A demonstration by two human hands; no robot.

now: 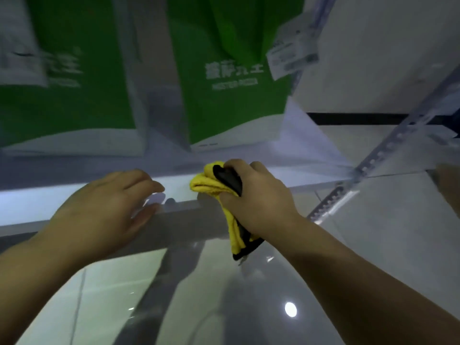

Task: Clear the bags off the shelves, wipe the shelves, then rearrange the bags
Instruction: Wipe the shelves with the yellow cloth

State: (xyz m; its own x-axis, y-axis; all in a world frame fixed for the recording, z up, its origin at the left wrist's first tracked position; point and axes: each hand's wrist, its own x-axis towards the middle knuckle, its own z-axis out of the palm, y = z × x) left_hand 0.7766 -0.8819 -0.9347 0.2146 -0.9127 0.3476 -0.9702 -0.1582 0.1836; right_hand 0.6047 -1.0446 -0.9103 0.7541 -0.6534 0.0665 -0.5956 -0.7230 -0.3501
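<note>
Stage: wiping | your right hand (258,195) grips cloth (206,185) at shelf (74,202) edge | your left hand (99,210) spread, empty | bags (224,70) not cleared

The top edge is cutting off the right green bag (224,46) and the left green bag (74,100), whose print is blurring past reading. The paper slip (291,51) is showing only smeared text. The right hand (258,197) is hiding the middle of the yellow cloth (206,185).
</note>
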